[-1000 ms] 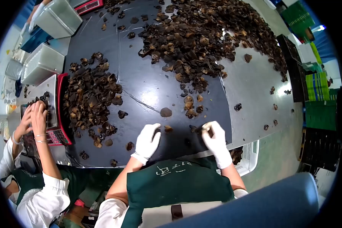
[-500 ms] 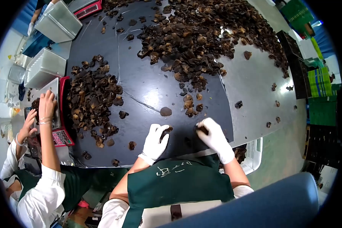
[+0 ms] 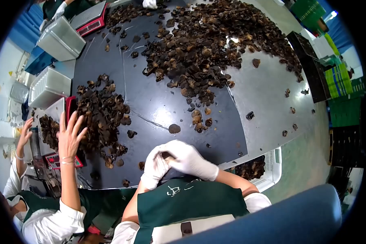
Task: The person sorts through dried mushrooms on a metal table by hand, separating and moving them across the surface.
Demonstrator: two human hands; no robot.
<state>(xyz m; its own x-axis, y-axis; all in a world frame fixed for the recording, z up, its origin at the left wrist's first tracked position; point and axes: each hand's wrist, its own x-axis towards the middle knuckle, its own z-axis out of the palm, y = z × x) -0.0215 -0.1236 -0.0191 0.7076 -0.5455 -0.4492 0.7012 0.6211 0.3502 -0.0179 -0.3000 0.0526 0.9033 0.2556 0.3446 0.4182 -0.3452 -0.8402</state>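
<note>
My white-gloved left hand [image 3: 153,167] and my right hand [image 3: 189,159] meet just in front of my green apron, at the near edge of the dark table. The right lies partly over the left, and the fingers of both are curled in. Between them shows a small brown bit of wood ear mushroom [image 3: 165,155]; the gloves hide most of it. Beyond my hands lie a single flat wood ear piece [image 3: 174,128] and a short row of loose pieces [image 3: 197,118], which trails off the large dark heap [image 3: 191,57].
On the left, a co-worker's bare hand [image 3: 70,136] is spread beside a smaller wood ear heap [image 3: 103,110] and a red scale [image 3: 53,161]. Clear plastic bins [image 3: 49,87] stand behind. A white basket [image 3: 272,166] holding wood ear sits below the table's right edge.
My hands have come together, the right moving left over the left hand. The co-worker's hand has shifted right from the scale toward the smaller heap. Another gloved hand appears at the far edge.
</note>
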